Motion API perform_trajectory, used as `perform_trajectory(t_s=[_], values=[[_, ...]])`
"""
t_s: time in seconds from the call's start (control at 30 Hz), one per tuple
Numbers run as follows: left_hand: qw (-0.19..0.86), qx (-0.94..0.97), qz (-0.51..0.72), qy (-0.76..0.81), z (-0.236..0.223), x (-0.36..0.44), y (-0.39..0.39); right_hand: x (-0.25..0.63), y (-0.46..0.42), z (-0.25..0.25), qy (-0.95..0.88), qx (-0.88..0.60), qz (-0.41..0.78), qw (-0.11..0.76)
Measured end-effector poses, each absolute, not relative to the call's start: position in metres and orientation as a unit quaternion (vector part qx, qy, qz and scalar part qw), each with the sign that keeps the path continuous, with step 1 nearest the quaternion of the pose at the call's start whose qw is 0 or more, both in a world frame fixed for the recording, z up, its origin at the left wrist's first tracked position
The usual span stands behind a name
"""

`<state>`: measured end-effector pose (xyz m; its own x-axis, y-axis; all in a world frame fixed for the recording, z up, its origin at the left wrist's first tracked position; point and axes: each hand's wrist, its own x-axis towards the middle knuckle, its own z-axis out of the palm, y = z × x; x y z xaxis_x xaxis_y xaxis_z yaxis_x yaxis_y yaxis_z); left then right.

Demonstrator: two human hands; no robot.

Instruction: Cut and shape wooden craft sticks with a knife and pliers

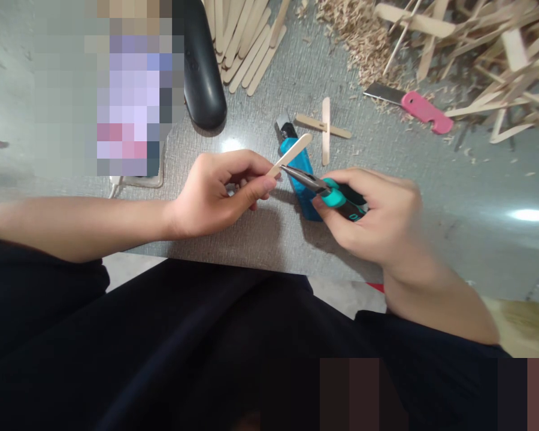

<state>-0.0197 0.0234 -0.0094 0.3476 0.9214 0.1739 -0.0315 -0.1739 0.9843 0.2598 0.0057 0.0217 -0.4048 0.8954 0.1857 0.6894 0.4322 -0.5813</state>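
My left hand [224, 188] pinches a wooden craft stick [294, 152] near its lower end, so the stick slants up to the right. Wrapped round the black and teal handles of needle-nose pliers [312, 179] is my right hand [375, 206]. The tips of the pliers meet the stick's edge just above my left fingertips. Beneath both tools lies a blue utility knife [300, 161], partly covered by the pliers and the stick. Just beyond it, two craft sticks form a cross [326, 127] on the grey table [233, 245].
A pink-handled folding knife [426, 111] lies with its blade out beside wood shavings [363, 45]. Many loose sticks [471, 48] heap at the far right. More sticks [247, 42] lie near a black case [205, 78]. A cable runs at the left.
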Motion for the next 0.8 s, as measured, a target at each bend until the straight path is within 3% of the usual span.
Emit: perform_trajectory(t_s=[0.4,0.8], values=[[0.545,0.625,0.417,0.373,-0.003,-0.02,0.022,0.262,0.005,0.02,-0.819,-0.485,0.206,0.228],[0.746,0.452,0.318,0.372,0.01,-0.022,0.029,0.269,0.007,0.009,-0.85,-0.465,0.111,0.223]])
